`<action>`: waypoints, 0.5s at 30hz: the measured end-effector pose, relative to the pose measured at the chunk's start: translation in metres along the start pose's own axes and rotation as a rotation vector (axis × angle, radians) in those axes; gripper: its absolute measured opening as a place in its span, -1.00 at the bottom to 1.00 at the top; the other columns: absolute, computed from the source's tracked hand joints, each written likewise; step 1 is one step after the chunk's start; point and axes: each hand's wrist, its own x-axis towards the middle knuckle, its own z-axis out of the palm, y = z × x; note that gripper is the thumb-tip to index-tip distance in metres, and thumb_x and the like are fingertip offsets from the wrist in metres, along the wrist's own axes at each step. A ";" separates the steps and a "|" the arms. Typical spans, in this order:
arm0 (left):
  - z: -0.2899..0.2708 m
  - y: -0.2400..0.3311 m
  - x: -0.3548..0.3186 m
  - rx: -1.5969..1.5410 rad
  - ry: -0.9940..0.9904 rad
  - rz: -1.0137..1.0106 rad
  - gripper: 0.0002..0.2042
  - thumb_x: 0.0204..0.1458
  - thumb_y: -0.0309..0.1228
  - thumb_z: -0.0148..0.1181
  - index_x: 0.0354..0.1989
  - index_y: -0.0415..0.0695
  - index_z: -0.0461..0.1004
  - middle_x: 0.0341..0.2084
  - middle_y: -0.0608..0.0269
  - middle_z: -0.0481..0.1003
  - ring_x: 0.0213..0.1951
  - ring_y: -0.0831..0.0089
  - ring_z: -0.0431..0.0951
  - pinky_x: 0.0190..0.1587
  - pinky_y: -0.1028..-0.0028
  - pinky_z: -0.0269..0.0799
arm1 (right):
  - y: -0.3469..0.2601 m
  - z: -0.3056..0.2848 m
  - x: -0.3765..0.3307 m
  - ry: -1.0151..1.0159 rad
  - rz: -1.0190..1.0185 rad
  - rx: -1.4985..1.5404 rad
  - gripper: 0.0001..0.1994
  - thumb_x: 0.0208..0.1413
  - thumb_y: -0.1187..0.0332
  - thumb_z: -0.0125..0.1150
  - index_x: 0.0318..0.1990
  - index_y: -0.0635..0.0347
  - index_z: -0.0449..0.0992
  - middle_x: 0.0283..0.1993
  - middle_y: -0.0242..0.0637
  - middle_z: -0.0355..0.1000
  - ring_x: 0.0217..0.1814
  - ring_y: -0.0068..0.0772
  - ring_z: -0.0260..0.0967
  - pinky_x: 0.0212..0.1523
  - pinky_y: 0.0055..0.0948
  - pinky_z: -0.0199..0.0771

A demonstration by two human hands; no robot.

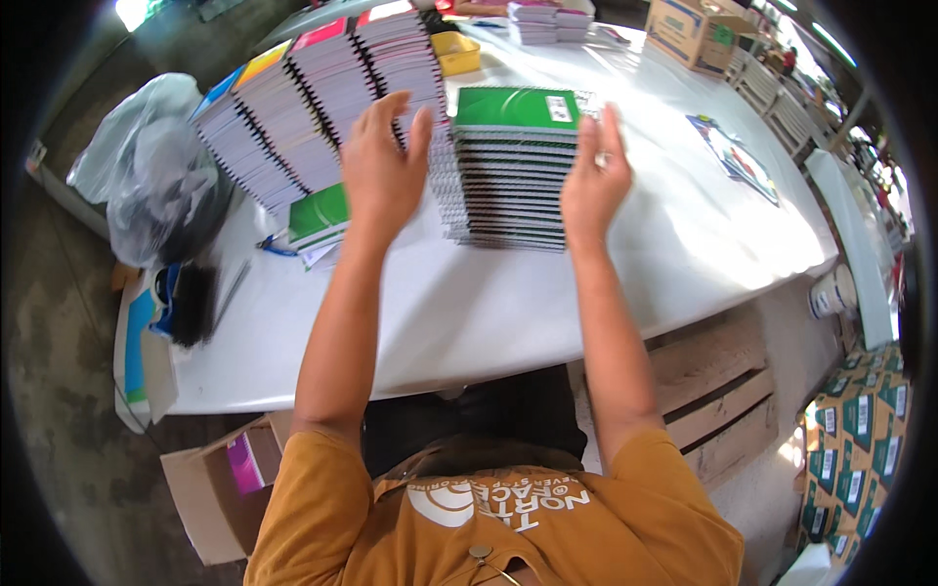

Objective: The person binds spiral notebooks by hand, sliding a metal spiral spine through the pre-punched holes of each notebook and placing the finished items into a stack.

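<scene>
A tall stack of spiral notebooks with a green cover on top (515,166) stands on the white table (489,313) in front of me. My left hand (383,171) is raised at the stack's left side, fingers spread, holding nothing. My right hand (594,181) is lifted at the stack's right side, palm toward it, fingers apart, a ring on one finger. Both hands are close to the stack; I cannot tell if they touch it. A single green notebook (319,215) lies flat just left of my left hand.
Leaning rows of spiral notebooks (313,107) fill the table's far left. A yellow box (456,51), a cardboard box (694,29) and a printed sheet (735,156) lie farther back. Plastic bags (156,166) sit at the left; open cartons (230,479) and wooden pallets (713,391) stand below.
</scene>
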 end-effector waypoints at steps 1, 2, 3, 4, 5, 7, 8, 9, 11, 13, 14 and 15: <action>-0.024 -0.019 -0.008 0.133 -0.113 0.102 -0.65 -0.03 -0.31 0.12 -0.08 -0.22 0.38 -0.13 0.03 0.44 -0.08 0.09 0.42 -0.02 0.22 0.27 | -0.002 -0.008 -0.007 0.048 -0.120 0.058 -0.60 0.17 0.31 0.03 0.08 0.39 0.31 0.10 0.03 0.32 0.15 -0.17 0.28 0.13 -0.39 0.22; -0.048 -0.048 -0.019 0.243 -0.227 0.112 -0.63 -0.05 -0.33 0.12 -0.05 -0.20 0.37 -0.09 0.03 0.42 -0.05 0.09 0.39 0.01 0.21 0.25 | 0.001 -0.013 -0.017 0.032 -0.241 0.137 -0.60 0.16 0.37 0.02 0.14 0.36 0.26 0.14 -0.02 0.29 0.18 -0.20 0.25 0.15 -0.37 0.20; -0.064 -0.081 -0.038 0.344 -0.342 0.115 -0.61 -0.07 -0.35 0.12 -0.03 -0.17 0.36 -0.05 0.03 0.40 -0.02 0.10 0.37 0.04 0.20 0.22 | -0.003 -0.012 -0.036 -0.091 -0.203 0.238 -0.61 0.16 0.39 0.01 0.13 0.35 0.27 0.13 -0.02 0.29 0.18 -0.20 0.24 0.16 -0.36 0.19; -0.074 -0.111 -0.065 0.541 -0.331 0.191 -0.63 -0.05 -0.36 0.11 -0.03 -0.16 0.37 -0.08 0.03 0.42 -0.04 0.10 0.40 0.02 0.22 0.25 | -0.011 -0.013 -0.056 -0.215 -0.165 0.337 -0.62 0.16 0.40 0.00 0.12 0.35 0.28 0.13 -0.03 0.30 0.19 -0.20 0.23 0.16 -0.36 0.18; -0.077 -0.128 -0.088 0.720 -0.325 0.272 -0.65 -0.04 -0.37 0.11 -0.04 -0.16 0.38 -0.12 0.03 0.45 -0.06 0.11 0.43 0.00 0.24 0.28 | -0.016 -0.016 -0.075 -0.336 -0.130 0.419 -0.63 0.16 0.42 -0.01 0.11 0.35 0.29 0.12 -0.04 0.31 0.20 -0.20 0.23 0.17 -0.36 0.18; -0.085 -0.100 -0.101 0.558 -0.343 0.004 -0.71 0.01 -0.39 0.08 -0.07 -0.19 0.40 -0.24 0.06 0.49 -0.17 0.18 0.47 -0.07 0.33 0.33 | -0.012 -0.010 -0.112 -0.733 0.052 0.317 -0.55 0.09 0.38 0.08 0.14 0.34 0.25 0.16 -0.08 0.27 0.29 -0.14 0.11 0.23 -0.31 0.09; -0.089 -0.081 -0.101 0.478 -0.345 -0.124 -0.73 0.04 -0.40 0.07 -0.09 -0.20 0.41 -0.30 0.07 0.51 -0.22 0.21 0.50 -0.11 0.38 0.36 | -0.016 -0.003 -0.125 -0.828 -0.097 0.235 -0.46 0.04 0.35 0.14 0.18 0.32 0.18 0.22 -0.08 0.18 0.33 -0.08 0.02 0.27 -0.23 0.02; -0.098 -0.058 -0.104 0.376 -0.360 -0.267 -0.76 0.07 -0.40 0.05 -0.11 -0.22 0.42 -0.34 0.10 0.51 -0.27 0.28 0.49 -0.15 0.43 0.35 | -0.021 0.004 -0.140 -0.931 -0.242 0.161 -0.35 -0.02 0.33 0.20 0.23 0.29 0.11 0.28 -0.08 0.10 0.37 -0.02 -0.08 0.30 -0.15 -0.05; -0.109 -0.014 -0.110 0.172 -0.361 -0.554 -0.79 0.13 -0.40 0.00 -0.16 -0.24 0.45 -0.43 0.17 0.52 -0.38 0.42 0.47 -0.22 0.51 0.35 | -0.029 0.019 -0.168 -1.044 -0.454 0.071 -0.17 -0.15 0.31 0.28 0.29 0.25 -0.04 0.37 -0.10 -0.11 0.41 0.10 -0.25 0.32 0.00 -0.18; -0.110 -0.005 -0.128 -0.380 -0.172 -0.590 -0.77 0.17 -0.34 -0.03 -0.22 -0.26 0.47 -0.47 0.26 0.51 -0.39 0.57 0.37 -0.26 0.56 0.29 | -0.027 0.032 -0.184 -0.832 -0.528 0.128 -0.27 -0.16 0.47 0.21 0.25 0.20 0.07 0.35 -0.14 -0.04 0.37 0.06 -0.11 0.30 0.04 -0.14; -0.124 -0.015 -0.122 -0.469 -0.211 -0.612 -0.71 0.19 -0.30 -0.07 -0.26 -0.29 0.49 -0.46 0.26 0.53 -0.35 0.59 0.37 -0.25 0.54 0.30 | -0.024 0.035 -0.176 -0.876 -0.459 0.252 -0.35 -0.16 0.52 0.17 0.20 0.18 0.16 0.28 -0.15 0.10 0.32 0.00 0.01 0.30 -0.02 -0.09; -0.134 -0.039 -0.115 -0.322 -0.183 -0.540 -0.66 0.21 -0.26 -0.12 -0.27 -0.28 0.51 -0.47 0.21 0.54 -0.34 0.57 0.39 -0.25 0.52 0.31 | -0.020 0.038 -0.165 -0.918 -0.387 0.373 -0.41 -0.16 0.58 0.14 0.16 0.17 0.25 0.20 -0.17 0.23 0.27 -0.07 0.13 0.30 -0.08 -0.04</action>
